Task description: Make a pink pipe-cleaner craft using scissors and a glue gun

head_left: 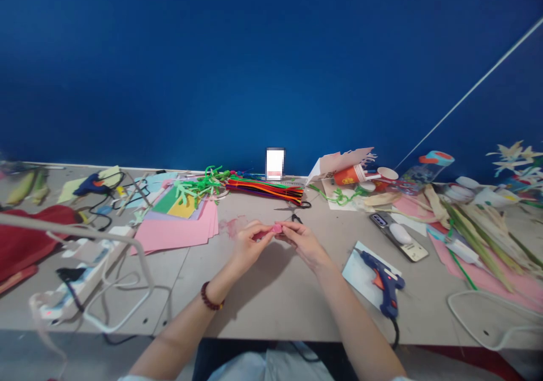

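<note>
Between my fingertips, over the middle of the table, is a small pink piece [277, 229]; its exact kind is too small to make out. My left hand [251, 244] pinches it from the left, with a beaded bracelet [211, 296] on that wrist. From the other side my right hand [306, 245] pinches the same piece. Just beyond the hands lies a pair of scissors [292, 206], blades pointing left. Faint pink scraps [234, 225] rest on the tabletop near my left hand. Behind the scissors is a bundle of coloured pipe cleaners [265, 190].
Pink paper sheets [173, 234] lie to the left, near a white power strip [85, 273] with looping cables. On the right, a blue glue gun [384, 285] rests on a pale card. Beyond it are a phone [399, 237], paper cups [350, 174] and dried husks [479, 239]. A blue wall stands behind.
</note>
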Demonstrator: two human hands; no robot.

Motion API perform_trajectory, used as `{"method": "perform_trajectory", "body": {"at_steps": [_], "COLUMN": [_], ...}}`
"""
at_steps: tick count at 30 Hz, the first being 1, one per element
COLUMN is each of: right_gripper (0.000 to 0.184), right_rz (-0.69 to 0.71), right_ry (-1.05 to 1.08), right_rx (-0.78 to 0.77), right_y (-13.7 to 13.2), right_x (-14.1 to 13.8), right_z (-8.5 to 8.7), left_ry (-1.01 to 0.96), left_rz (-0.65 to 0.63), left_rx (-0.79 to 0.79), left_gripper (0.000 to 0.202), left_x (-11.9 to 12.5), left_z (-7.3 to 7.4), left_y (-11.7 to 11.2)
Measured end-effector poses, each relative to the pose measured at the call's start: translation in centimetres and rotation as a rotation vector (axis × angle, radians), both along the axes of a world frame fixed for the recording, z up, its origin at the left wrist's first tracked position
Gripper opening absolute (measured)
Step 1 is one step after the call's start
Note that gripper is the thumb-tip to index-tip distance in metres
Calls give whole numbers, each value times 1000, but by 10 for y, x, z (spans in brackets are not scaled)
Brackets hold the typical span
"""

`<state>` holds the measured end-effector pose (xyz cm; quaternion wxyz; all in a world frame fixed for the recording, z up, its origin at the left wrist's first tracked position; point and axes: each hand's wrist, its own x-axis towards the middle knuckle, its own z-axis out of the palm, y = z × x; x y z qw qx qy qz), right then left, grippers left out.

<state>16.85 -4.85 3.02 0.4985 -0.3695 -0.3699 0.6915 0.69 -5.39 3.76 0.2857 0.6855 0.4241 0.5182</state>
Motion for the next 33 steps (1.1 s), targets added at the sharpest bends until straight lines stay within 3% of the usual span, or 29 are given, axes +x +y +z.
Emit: {"method": "perform_trajectory", "body": {"at_steps": [5, 15, 23, 26, 33], "right_gripper": [29, 14, 24, 27, 17], "right_rz": [21, -81, 34, 45, -83], "right_ry": [-125, -315, -64, -80, -325], "right_rx": [100, 247, 120, 106, 311], "right_y": [1, -2, -5, -5, -3], "right_x": [6, 3, 5, 7, 7], "right_z": [4, 10, 12, 12, 11], "left_ry": [-34, -18, -90, -93, -98], "left_rz": [-29, -87, -47, -54, -93], "left_rx": [6, 31, 29, 21, 28], "left_gripper": [18, 14, 13, 12, 11], "left_x": [1, -3, -1, -2, -2], "left_z": [3, -3, -1, 2, 0], "left_y": [0, -1, 0, -1, 0]}}
